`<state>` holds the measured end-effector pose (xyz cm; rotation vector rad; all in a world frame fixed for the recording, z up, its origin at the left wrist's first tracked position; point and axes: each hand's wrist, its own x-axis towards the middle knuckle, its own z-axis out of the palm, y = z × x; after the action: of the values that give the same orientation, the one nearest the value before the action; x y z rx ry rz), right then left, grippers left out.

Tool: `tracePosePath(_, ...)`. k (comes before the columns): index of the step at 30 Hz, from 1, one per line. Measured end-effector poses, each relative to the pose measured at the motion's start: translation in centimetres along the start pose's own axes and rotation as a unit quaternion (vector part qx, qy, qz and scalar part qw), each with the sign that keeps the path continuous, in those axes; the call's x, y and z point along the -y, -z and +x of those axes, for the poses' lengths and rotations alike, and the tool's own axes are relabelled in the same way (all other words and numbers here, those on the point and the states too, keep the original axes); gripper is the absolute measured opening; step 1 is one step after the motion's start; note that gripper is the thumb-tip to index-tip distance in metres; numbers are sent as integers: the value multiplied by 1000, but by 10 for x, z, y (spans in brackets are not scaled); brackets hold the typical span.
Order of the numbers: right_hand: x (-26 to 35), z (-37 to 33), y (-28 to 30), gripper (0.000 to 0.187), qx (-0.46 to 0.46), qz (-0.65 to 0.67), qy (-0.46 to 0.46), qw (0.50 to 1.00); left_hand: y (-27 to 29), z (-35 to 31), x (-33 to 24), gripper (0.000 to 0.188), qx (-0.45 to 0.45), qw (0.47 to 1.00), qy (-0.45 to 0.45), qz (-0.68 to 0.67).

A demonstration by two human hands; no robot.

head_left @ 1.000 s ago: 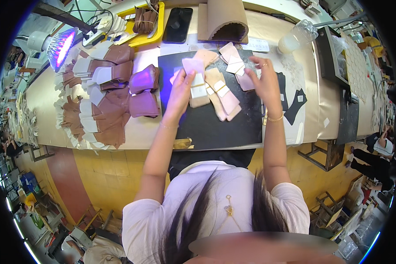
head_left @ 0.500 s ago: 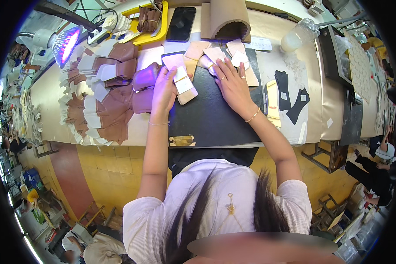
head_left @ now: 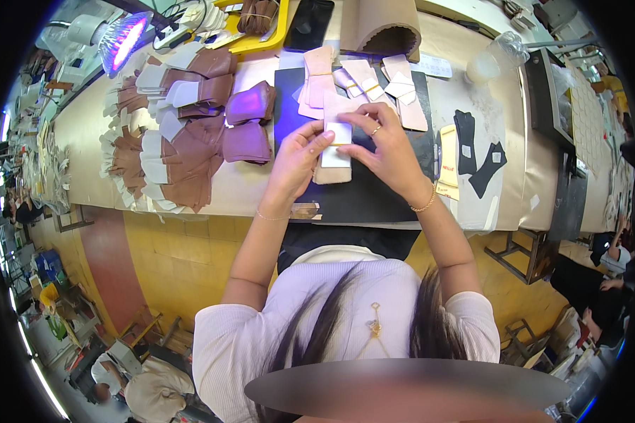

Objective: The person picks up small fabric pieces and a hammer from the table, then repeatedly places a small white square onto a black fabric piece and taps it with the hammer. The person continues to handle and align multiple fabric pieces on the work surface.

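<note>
A banded bundle of pale beige leather pieces (head_left: 334,175), with a white paper slip (head_left: 338,132) under its band, is held above the black board (head_left: 374,197). My left hand (head_left: 296,158) grips its left side, thumb on top. From the right, my right hand (head_left: 386,144) pinches at the bundle's edge near the band, with thumb and forefinger bent. Beyond my hands, more banded beige bundles lie on the board: one at the left (head_left: 320,74), one in the middle (head_left: 363,76) and one at the right (head_left: 406,99) with a white slip.
Brown leather pieces (head_left: 190,148) with white ends lie in stacks to the left, under a lit lamp (head_left: 123,46). At the back are a yellow tray (head_left: 279,32), a phone (head_left: 309,25) and a curved brown roll (head_left: 381,32). Black cut pieces (head_left: 485,169) lie right.
The bundle in my left hand has moved right and nearer the board's middle. My right hand has left the bundles at the back and come onto this one.
</note>
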<state>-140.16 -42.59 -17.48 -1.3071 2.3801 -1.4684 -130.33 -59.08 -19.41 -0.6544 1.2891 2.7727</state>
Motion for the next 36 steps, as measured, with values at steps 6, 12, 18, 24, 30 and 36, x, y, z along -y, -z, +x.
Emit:
tracePosePath(6, -1, -34, -2, 27, 64, 62, -103, 991, -3, -29, 17, 69, 36, 984, 63, 160)
tracePosePath(12, 5, -66, 1, 24, 56, 141, -183, 971, 4, -45, 25, 61, 55, 963, 147, 221)
tracePosePath(18, 12, -69, 29, 22, 152, 130, -254, 946, -15, -55, 23, 49, 79, 918, 102, 376)
tracePosePath(24, -12, -83, 63, 20, 92, 236, -228, 940, -12, -69, -24, 43, 166, 884, 127, 417)
tracePosePath(30, -85, -68, 119, 29, -297, 230, -306, 875, -4, -66, -39, 40, 79, 966, 154, 194)
tracePosePath(36, -105, -29, 84, 35, -212, -409, -200, 865, -31, -47, 2, 57, 85, 990, 104, 33)
